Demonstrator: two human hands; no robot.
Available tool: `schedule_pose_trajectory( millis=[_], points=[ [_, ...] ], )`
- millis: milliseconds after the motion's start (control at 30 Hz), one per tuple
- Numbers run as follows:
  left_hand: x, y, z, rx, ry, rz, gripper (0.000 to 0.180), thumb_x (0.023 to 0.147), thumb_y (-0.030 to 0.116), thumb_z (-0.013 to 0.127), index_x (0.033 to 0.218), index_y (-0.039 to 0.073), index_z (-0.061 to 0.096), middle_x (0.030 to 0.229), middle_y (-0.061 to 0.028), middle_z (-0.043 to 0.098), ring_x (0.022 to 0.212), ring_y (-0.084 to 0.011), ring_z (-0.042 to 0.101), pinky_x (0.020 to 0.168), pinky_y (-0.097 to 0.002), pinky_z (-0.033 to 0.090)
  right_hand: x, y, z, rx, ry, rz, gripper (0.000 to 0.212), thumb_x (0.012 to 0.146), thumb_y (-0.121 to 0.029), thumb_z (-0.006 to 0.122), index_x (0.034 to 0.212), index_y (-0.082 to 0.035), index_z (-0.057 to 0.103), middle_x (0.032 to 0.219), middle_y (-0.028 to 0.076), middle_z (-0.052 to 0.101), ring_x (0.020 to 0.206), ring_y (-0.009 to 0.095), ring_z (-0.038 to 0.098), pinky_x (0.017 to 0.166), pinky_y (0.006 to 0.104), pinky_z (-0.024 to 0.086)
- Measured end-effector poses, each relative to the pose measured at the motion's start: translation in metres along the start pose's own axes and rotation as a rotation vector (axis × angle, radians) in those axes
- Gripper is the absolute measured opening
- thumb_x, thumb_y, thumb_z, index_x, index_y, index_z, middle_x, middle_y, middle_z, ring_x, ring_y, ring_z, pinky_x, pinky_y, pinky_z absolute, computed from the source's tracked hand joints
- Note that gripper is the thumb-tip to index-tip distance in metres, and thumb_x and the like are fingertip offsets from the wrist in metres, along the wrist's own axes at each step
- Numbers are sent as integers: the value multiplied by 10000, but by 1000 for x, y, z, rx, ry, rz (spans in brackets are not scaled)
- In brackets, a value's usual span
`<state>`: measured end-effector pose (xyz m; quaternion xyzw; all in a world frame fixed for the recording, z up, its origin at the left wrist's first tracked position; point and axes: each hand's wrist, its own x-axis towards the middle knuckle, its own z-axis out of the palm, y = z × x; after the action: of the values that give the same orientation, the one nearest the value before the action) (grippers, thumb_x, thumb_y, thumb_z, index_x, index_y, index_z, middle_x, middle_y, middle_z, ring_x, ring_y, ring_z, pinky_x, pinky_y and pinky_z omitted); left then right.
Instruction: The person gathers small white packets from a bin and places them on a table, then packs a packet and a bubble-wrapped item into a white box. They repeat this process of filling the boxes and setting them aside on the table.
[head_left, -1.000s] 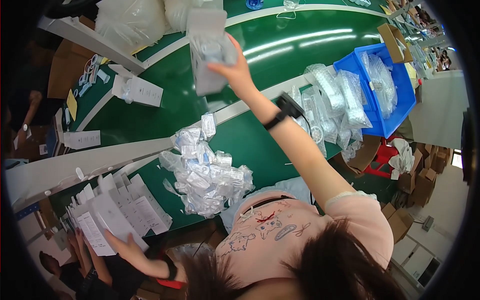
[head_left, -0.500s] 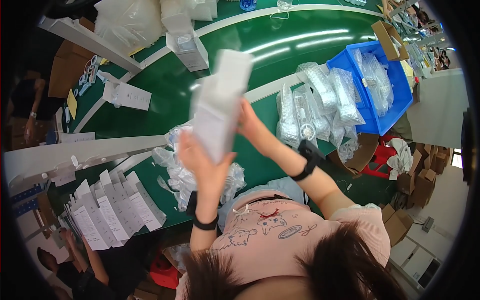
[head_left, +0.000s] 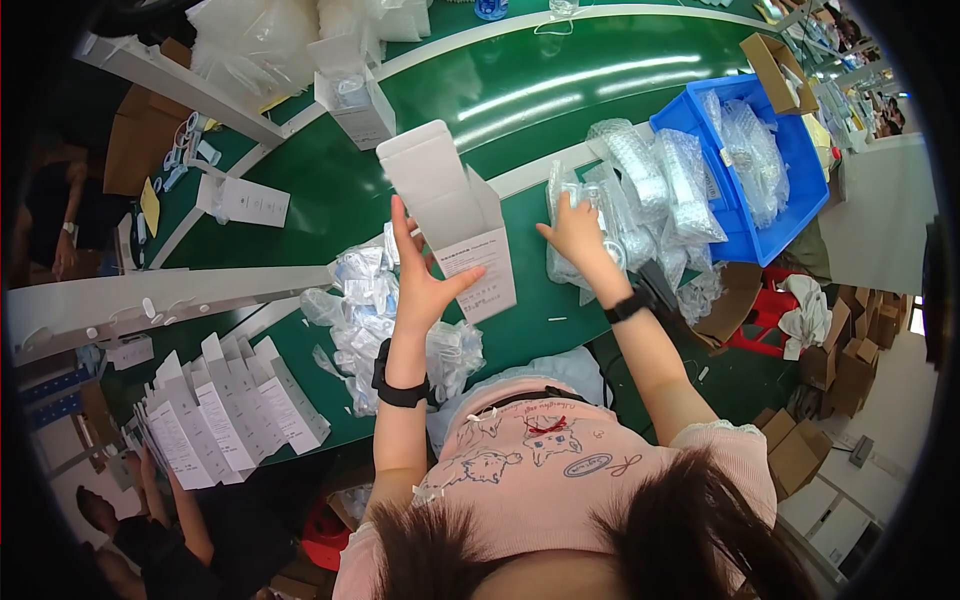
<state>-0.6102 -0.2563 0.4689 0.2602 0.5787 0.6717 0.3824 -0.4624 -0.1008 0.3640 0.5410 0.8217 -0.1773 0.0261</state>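
Note:
A white carton (head_left: 478, 265) stands on the green table in front of me, its top flap raised and its lid open. My left hand (head_left: 425, 285) grips the carton's left side, thumb across the printed front and fingers behind. To the right, my right hand (head_left: 582, 240) lies over a bubble-wrapped package (head_left: 560, 262), fingers apart and touching the wrap. More bubble-wrapped packages (head_left: 690, 190) are piled beside it. Left of the carton sits a heap of small clear plastic bags (head_left: 365, 300) with pale contents.
A blue bin (head_left: 800, 215) with bubble-wrapped pieces stands at the right. Several open white cartons (head_left: 215, 415) are lined up at the lower left. Two more open cartons, one upright (head_left: 362, 122) and one lying down (head_left: 258, 203), rest farther off. A white rail (head_left: 200, 292) crosses the left side.
The carton, held up and blurred before, now stands on the table in my left hand. My right hand has left it and moved right onto the bubble-wrapped packages.

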Motion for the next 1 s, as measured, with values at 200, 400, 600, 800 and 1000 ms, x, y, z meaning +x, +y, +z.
schedule_pose_trajectory(
  millis=[200,400,600,800,1000],
  points=[
    [8,-31,-8,633,-36,226,918,521,3,737,1280,154,242,1217,-166,277,1135,-334,349,894,-408,367,13,-4,18,-156,76,-298,657,569,-235,720,1148,-58,466,984,160,470,925,314,464,744,404,411],
    [7,-51,-20,745,-50,347,828,521,-10,727,1212,159,302,1223,-182,266,1119,-377,340,909,-410,350,-5,-6,27,88,72,-704,785,537,-161,715,1241,-127,369,949,138,469,891,319,464,739,407,420],
    [3,-36,-21,765,-56,345,776,531,37,763,1147,141,303,1231,-183,309,1115,-351,382,898,-400,366,0,-27,19,-9,-184,-330,794,564,-109,687,1269,-145,325,1014,170,466,926,329,468,769,406,418],
    [-1,-64,-27,520,78,321,805,530,79,806,1082,104,220,1284,-205,296,1157,-308,357,939,-404,323,-8,-48,-100,1632,183,-154,625,687,-41,578,1251,-96,314,1141,122,426,1060,240,445,888,366,385],
    [5,-60,-6,574,98,419,741,568,36,781,1002,121,186,1286,-215,298,1076,-334,444,889,-392,381,-31,-119,-69,1102,790,-398,368,771,-190,603,1092,-62,477,1185,112,390,1056,279,430,913,386,344]
  ],
)
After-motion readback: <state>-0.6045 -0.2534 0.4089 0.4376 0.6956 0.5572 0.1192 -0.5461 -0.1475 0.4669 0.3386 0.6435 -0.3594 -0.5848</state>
